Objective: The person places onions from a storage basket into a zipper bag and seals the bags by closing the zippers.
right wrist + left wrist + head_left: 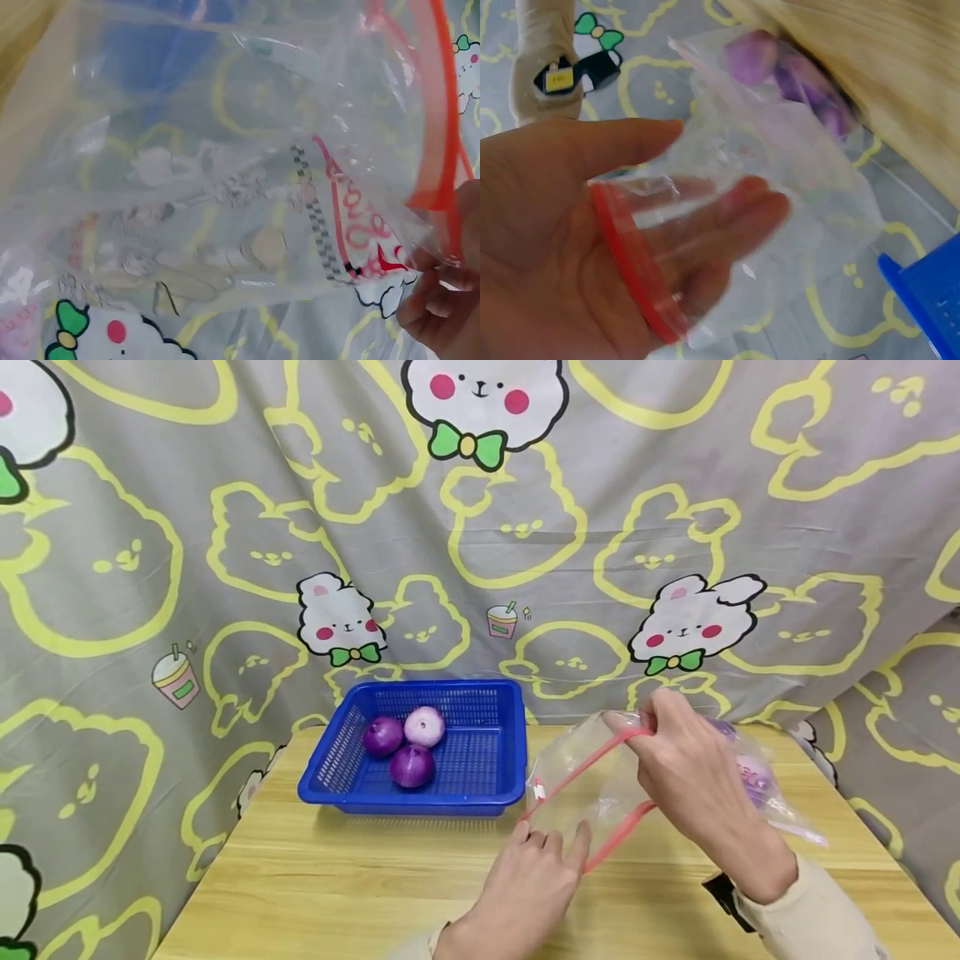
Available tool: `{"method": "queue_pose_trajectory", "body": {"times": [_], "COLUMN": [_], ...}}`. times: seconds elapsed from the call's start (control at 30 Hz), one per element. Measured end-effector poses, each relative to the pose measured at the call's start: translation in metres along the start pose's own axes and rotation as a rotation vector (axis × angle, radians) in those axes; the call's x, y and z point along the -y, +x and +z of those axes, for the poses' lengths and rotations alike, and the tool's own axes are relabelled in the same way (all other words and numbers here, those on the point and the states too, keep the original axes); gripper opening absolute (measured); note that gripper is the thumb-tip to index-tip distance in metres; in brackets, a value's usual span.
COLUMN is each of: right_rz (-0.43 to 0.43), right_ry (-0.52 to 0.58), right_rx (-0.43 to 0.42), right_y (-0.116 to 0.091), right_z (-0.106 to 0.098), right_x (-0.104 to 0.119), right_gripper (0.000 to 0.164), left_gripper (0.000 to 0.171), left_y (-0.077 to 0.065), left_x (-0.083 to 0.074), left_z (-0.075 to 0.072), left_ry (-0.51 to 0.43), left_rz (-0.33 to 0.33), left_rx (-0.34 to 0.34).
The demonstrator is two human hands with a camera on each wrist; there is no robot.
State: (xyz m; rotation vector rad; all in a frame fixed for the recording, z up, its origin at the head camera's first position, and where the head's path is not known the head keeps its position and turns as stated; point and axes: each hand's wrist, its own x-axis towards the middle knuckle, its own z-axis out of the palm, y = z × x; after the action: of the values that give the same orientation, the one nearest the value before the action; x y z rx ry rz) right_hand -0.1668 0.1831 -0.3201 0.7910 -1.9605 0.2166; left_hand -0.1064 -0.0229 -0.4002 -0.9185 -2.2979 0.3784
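A clear zip bag (592,793) with a red zip strip and a white slider is held up over the table, its mouth spread. At the upper right of its mouth, my right hand (686,768) pinches the red-edged rim; in the right wrist view the fingers (435,311) hold the bag's corner. My left hand (536,877) is at the lower left of the mouth. In the left wrist view its extended fingers (735,217) show through the plastic, with the thumb (641,142) apart from them. Printed red lettering marks the bag.
A blue plastic basket (513,760) at the back left contains a purple onion (412,766), another purple onion (383,737) and a paler onion (424,727). Behind my right hand lies another clear bag (780,806) with purple contents. A patterned grey curtain (465,652) borders the wooden table (337,885).
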Motion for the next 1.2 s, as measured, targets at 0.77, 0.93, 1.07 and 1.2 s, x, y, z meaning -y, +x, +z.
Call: {"method": "queue_pose_trajectory", "body": {"times": [0.77,0.93,1.07,1.2], "right_rz": [0.082,0.05,0.047,0.079], "right_ry": [-0.01,0.0,0.006,0.077], "right_rx": [0.354,0.276,0.243,0.248], "right_y": [0.004,-0.008,-0.026,-0.047], "right_z": [0.004,0.007,0.016,0.027], "right_x": [0.017,0.011,0.001,-0.011], "right_gripper": [0.023,0.033,0.029,0.019], "left_gripper": [0.037,0.034,0.025,0.016], "left_y": [0.003,0.016,0.023,0.028], "left_x": [0.005,0.015,0.022,0.016], "left_z": [0.025,0.047,0.061,0.066], "left_ry": [-0.115,-0.173,-0.177,-0.16], "left_rz": [-0.068,-0.11,-0.125,-0.065], "left_rx": [-0.063,-0.102,-0.1,-0.06]}}
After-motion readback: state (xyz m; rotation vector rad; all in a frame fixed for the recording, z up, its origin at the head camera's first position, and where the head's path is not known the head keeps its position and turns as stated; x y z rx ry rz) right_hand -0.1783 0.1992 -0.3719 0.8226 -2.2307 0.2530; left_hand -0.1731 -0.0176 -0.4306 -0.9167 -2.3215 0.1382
